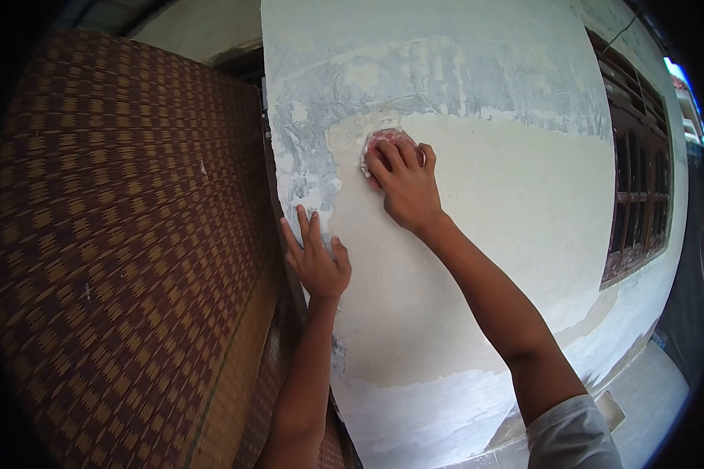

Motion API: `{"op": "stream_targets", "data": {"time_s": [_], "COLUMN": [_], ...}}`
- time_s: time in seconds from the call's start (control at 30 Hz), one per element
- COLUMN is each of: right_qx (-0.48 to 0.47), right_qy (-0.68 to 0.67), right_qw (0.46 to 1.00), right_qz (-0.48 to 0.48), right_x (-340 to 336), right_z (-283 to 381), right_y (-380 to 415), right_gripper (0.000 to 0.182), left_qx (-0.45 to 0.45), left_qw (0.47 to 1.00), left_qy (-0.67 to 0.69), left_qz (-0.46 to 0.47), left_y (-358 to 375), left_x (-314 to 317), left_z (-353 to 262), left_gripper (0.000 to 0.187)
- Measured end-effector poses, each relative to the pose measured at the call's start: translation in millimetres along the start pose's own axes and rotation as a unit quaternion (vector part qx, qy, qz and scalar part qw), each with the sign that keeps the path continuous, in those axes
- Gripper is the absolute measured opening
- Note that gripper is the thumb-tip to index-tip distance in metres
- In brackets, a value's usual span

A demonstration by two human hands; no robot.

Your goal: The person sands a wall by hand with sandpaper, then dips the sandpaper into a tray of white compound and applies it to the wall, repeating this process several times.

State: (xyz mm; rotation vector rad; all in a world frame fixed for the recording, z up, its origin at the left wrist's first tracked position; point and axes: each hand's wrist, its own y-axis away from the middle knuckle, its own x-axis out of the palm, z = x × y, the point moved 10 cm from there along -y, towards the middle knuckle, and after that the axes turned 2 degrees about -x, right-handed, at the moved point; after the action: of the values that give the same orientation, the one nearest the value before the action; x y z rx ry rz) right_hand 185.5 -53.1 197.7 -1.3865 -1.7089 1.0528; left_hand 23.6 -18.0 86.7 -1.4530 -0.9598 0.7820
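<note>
My right hand (409, 187) grips a red, rounded pad (385, 136) with whitish smears on it. The fingers are bent over the pad, and it rests on the wall (477, 234) near the top of a smooth cream patch. Grey-blue, rough-looking surface borders this patch above and to the left. Lower down at the left, my left hand (319, 266) lies with spread fingers against the wall close to its vertical edge, holding nothing.
A tall brown-and-tan woven mat (133, 203) stands along the left side. On the right the wall has a dark wooden window (637, 180) with bars. Pale floor (649, 399) shows at the lower right.
</note>
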Motion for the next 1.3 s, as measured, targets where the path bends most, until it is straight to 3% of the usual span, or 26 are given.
{"op": "stream_targets", "data": {"time_s": [0.17,0.33,0.43,0.5,0.67,0.87,1.0,1.13,1.2,1.3], "right_qx": [-0.065,-0.011,0.013,0.023,-0.066,-0.013,-0.035,-0.119,-0.041,-0.023], "right_qy": [-0.055,-0.023,0.005,0.009,-0.051,-0.023,-0.057,-0.052,-0.078,-0.041], "right_qw": [0.994,1.000,1.000,1.000,0.995,1.000,0.998,0.990,0.996,0.999], "right_qz": [0.069,0.002,-0.003,0.006,0.053,-0.001,0.015,0.046,0.006,-0.009], "right_x": [4.7,-26.4,-7.6,4.3,11.4,-0.9,16.0,-4.3,-21.3,-11.9], "right_z": [52.2,8.1,-16.5,-10.5,73.8,28.6,52.6,95.6,72.2,40.5], "right_y": [95.5,14.5,-19.6,-12.3,75.5,-6.7,24.4,59.0,30.8,-17.5], "right_gripper": [0.044,0.046,0.047,0.047,0.042,0.039,0.039,0.040,0.042,0.048], "left_qx": [-0.003,-0.005,0.000,-0.004,-0.002,0.007,0.013,0.011,0.008,-0.002], "left_qw": [1.000,1.000,1.000,1.000,1.000,1.000,1.000,1.000,1.000,1.000], "left_qy": [0.005,0.004,0.003,0.002,-0.001,-0.009,0.000,-0.001,-0.012,-0.011], "left_qz": [0.006,0.005,0.003,0.003,-0.005,-0.015,-0.022,-0.025,-0.020,-0.009], "left_y": [1.3,2.6,0.5,0.9,4.1,1.3,2.1,2.2,3.8,1.5], "left_x": [-2.1,0.3,1.0,1.4,-1.4,-1.3,0.8,-2.3,0.5,0.1], "left_z": [-0.5,1.2,0.4,2.0,0.3,-1.2,1.5,0.1,2.7,2.1], "left_gripper": [0.061,0.061,0.060,0.060,0.060,0.059,0.059,0.059,0.059,0.059]}}
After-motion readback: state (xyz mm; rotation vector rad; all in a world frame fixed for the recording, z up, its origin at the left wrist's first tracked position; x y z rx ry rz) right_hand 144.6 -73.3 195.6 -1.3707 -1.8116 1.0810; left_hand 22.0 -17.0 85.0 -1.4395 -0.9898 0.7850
